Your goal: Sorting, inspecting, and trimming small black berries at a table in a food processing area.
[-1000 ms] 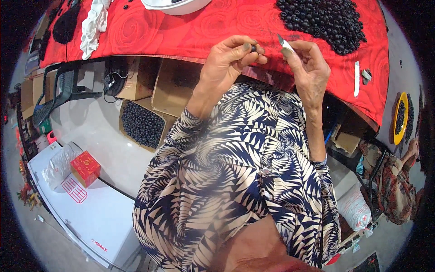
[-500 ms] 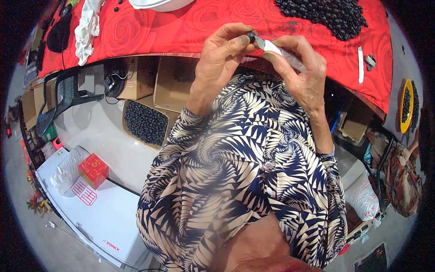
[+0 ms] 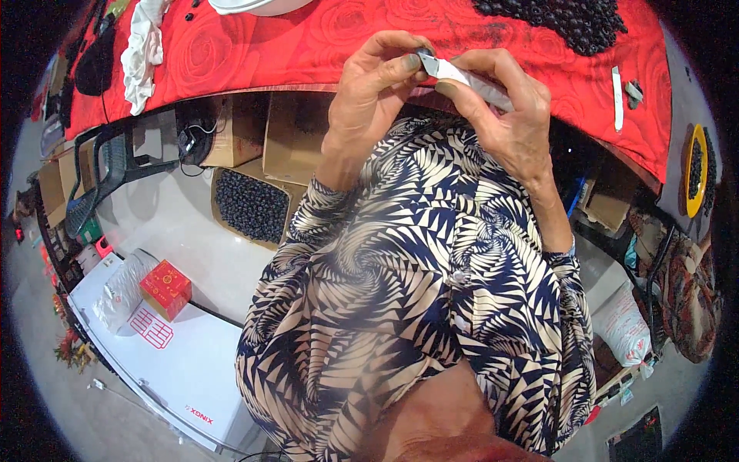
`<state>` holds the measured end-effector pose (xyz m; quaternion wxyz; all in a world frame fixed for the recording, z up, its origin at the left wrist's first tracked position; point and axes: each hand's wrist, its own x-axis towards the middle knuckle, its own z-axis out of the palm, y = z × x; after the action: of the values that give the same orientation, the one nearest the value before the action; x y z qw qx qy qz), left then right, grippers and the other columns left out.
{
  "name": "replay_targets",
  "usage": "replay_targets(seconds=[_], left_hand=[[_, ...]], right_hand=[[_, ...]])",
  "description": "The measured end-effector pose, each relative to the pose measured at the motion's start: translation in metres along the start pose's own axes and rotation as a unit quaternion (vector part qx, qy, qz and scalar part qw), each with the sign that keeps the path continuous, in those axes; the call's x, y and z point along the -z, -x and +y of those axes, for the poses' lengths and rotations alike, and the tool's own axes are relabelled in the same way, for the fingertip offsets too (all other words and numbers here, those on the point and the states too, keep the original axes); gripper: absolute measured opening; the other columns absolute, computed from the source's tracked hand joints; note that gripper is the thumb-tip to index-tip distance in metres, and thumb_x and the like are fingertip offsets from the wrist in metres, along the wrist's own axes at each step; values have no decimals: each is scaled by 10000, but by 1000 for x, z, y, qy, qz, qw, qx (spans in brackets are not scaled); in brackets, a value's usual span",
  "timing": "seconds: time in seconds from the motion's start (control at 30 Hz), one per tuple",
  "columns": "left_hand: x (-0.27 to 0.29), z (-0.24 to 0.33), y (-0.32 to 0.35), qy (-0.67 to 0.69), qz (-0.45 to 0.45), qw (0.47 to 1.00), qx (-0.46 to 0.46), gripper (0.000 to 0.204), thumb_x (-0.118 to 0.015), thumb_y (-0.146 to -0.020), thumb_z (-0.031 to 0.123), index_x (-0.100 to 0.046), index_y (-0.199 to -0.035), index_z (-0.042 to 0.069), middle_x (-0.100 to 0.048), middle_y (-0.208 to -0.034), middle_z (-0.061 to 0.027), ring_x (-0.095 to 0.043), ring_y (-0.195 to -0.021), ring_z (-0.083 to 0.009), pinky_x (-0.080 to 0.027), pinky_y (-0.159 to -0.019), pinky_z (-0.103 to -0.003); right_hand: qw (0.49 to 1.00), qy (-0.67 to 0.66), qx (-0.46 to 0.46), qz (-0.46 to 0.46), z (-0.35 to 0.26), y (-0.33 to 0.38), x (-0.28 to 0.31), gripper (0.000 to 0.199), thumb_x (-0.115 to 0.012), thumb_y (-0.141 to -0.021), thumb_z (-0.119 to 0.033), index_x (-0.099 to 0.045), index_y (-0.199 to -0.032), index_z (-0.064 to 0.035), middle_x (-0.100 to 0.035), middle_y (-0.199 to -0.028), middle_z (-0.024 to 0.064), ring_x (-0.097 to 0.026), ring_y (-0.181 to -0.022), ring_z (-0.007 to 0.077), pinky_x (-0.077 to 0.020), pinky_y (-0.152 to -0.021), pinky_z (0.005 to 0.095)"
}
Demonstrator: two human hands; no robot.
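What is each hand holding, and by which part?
The left hand pinches a small dark round piece between thumb and fingers; the right hand grips a small knife by its white handle.

Left grip (image 3: pixel 371 86) pinched, right grip (image 3: pixel 506 94) curled just beside it, both forearms (image 3: pixel 549 215) angled inward

Navy-and-cream swirl-print top (image 3: pixel 385 296); 2 matching sleeves (image 3: pixel 317 209)
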<state>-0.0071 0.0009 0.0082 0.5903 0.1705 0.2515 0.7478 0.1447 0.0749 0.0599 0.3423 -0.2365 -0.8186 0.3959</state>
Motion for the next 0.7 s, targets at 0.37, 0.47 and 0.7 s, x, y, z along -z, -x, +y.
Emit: replay_targets(seconds=[0.37,0.47,0.7], left_hand=[[3,2,0,-6,-9,1000,10,195,-587,-836,13,-571,-1030,13,-608,-968,-90,-577,-805,-137,-481,-732,-253],[2,0,-2,-3,-8,1000,5,189,-589,-836,13,-567,-1023,11,-609,-966,-93,-574,-800,-138,-480,-727,-252],[1,-1,0,-1,-4,1000,1,176,-593,-829,9,-570,-1004,6,-608,-962,-105,-575,-798,-154,-484,-719,-255]], right_hand=[[1000,-6,-9,-7,2,-2,0,227,-708,-725,-62,-583,-906,-6,-652,-771,126,-664,-691,228,-523,-606,306],[1000,-4,-7,-9,3,-3,0,227,-707,-725,-59,-583,-907,-5,-652,-773,127,-666,-696,230,-525,-609,306],[1000,-4,-3,-13,5,0,-1,229,-705,-725,-58,-583,-911,-4,-653,-779,127,-668,-707,233,-527,-614,310]])
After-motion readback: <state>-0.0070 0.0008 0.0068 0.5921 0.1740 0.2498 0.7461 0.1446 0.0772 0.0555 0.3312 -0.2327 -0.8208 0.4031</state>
